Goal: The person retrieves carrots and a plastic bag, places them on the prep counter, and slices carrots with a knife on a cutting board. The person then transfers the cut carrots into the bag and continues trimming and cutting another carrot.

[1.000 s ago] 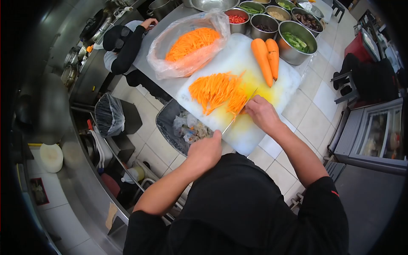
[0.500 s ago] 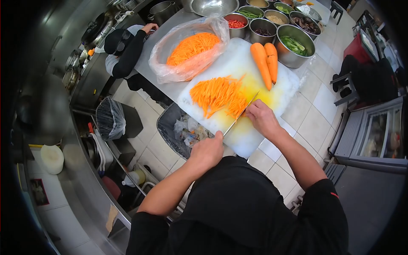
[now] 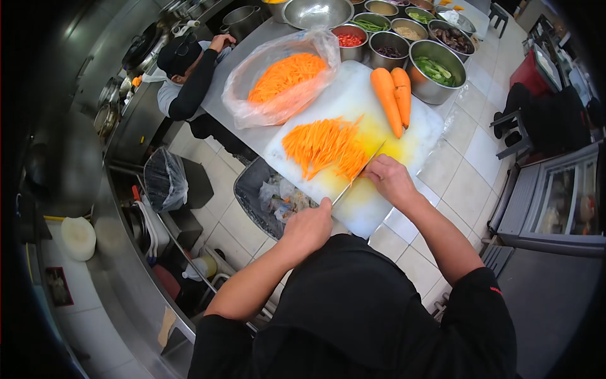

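Observation:
My left hand (image 3: 308,225) is closed round the handle of a knife (image 3: 343,192), whose blade slants away across the white cutting board (image 3: 424,129). On the blade's right side, the bunched fingers of my right hand (image 3: 390,180) press down on a piece of carrot, mostly hidden under them. Shredded carrot (image 3: 320,145) lies heaped left of the blade. Two whole peeled carrots (image 3: 387,101) rest side by side farther up the board. Beyond the heap, a clear plastic bag (image 3: 240,104) stands open with more carrot shreds inside.
Several steel bowls line the table's far side, among them one of green vegetables (image 3: 437,88) and one of chopped red pieces (image 3: 349,39). A lined waste bin (image 3: 255,201) sits below the board's left edge. Another person (image 3: 189,82) leans at the table's left side.
The knife and both hands stay nearly in place at the carrot, with the blade shifted very slightly. The person at the left has raised their head a little.

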The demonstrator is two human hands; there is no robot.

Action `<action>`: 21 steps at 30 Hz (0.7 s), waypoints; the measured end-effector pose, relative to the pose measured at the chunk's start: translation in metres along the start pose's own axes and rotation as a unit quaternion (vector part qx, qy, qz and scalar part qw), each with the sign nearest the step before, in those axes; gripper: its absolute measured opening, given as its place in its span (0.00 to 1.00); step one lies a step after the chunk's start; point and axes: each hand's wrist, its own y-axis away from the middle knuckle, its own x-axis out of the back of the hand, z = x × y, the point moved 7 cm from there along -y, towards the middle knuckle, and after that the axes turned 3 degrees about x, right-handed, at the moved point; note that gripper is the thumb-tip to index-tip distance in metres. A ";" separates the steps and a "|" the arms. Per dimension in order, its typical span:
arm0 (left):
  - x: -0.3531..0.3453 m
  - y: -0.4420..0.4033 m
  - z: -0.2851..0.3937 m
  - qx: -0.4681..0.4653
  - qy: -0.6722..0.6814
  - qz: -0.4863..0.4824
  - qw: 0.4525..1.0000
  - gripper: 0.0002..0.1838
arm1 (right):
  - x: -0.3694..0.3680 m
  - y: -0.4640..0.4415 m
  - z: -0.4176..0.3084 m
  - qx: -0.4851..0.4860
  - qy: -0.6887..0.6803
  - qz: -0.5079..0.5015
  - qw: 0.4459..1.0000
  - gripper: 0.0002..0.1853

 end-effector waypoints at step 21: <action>0.003 0.005 0.007 -0.010 -0.015 0.000 1.000 0.14 | -0.003 0.007 0.016 -0.057 -0.004 0.003 0.998 0.06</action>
